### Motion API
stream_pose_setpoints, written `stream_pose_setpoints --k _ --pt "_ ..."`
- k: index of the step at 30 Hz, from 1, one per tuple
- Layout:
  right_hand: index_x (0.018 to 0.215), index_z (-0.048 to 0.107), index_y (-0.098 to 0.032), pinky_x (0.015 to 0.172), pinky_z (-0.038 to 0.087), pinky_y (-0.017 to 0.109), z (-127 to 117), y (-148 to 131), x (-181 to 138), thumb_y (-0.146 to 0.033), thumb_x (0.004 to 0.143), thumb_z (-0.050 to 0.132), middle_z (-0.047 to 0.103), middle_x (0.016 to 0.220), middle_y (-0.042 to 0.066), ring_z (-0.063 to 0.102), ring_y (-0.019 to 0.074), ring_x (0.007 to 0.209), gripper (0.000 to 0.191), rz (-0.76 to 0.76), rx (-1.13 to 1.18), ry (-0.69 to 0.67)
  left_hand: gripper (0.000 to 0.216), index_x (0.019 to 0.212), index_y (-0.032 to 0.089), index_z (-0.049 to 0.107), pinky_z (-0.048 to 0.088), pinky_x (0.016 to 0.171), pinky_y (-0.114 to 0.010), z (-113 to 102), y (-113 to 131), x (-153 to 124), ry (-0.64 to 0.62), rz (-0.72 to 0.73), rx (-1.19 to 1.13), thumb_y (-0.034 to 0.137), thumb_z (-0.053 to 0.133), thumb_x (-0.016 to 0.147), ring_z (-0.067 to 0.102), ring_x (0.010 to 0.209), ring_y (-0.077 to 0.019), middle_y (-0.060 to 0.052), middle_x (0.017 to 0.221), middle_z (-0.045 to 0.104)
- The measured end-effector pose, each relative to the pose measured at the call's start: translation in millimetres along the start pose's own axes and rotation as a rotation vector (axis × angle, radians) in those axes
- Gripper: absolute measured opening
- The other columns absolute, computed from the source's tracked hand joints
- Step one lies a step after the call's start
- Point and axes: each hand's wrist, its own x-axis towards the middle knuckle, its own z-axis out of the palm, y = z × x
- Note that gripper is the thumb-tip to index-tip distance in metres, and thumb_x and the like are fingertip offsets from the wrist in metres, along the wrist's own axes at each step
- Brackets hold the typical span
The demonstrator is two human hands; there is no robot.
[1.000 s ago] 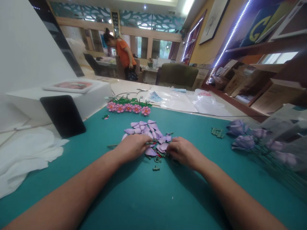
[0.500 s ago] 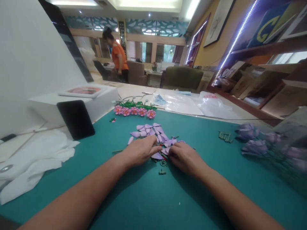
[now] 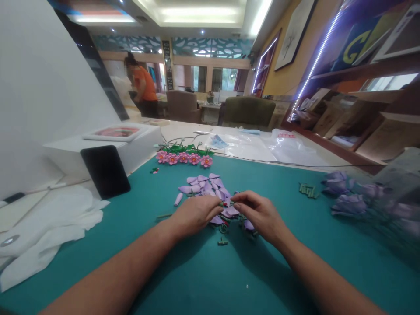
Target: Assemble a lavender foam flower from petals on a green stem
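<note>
A heap of purple toy flower petals (image 3: 203, 183) lies on the green mat, with small dark green pieces mixed in. My left hand (image 3: 197, 213) is at the heap's near left side, its fingers closed in a pinch. A tiny red and green piece (image 3: 224, 204) shows at those fingertips; whether they grip it is unclear. Facing it from the right, my right hand (image 3: 262, 216) has thumb and forefinger pinched above the heap; what they hold is too small to name. Below the heap lie a round green part (image 3: 223, 228) and a short green connector (image 3: 222, 242).
Pink toy flowers (image 3: 183, 158) line the mat's far edge. Purple flowers (image 3: 349, 203) and short green sticks (image 3: 307, 190) lie right. A black tablet (image 3: 105, 170) leans against a white box at left, near white crumpled bags (image 3: 62, 218). A person in orange (image 3: 144, 85) stands beyond.
My right hand has lifted from the heap and its fingers now pinch higher, near my left fingertips. Purple and green pieces it covered now show below it. The person behind moved left.
</note>
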Motion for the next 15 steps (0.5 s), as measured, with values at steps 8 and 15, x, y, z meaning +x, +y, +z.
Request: stream_pose_setpoints --k 8,15 --pt "0.085 0.069 -0.019 0.056 0.044 0.025 0.8 -0.6 -2.0 -0.039 0.077 0.059 0.066 0.072 0.003 0.056 0.0140 0.063 0.024 0.034 0.008 0.008 0.032 0.090 0.021 0.057 0.036 0.063 -0.024 -0.7 -0.5 -0.5 0.030 0.020 0.010 0.038 0.031 0.097 0.059 0.077 -0.0167 -0.002 0.086 0.066" --pt "0.083 0.070 -0.018 0.060 0.047 0.026 3.2 -1.0 -1.8 -0.042 0.073 0.065 0.067 0.070 0.003 0.059 0.0152 0.065 0.026 0.078 0.171 0.003 0.030 0.093 0.021 0.057 0.038 0.065 -0.024 -2.4 2.3 -0.9 0.025 0.028 0.023 0.036 0.031 0.098 0.060 0.080 -0.0166 -0.002 0.089 0.066"
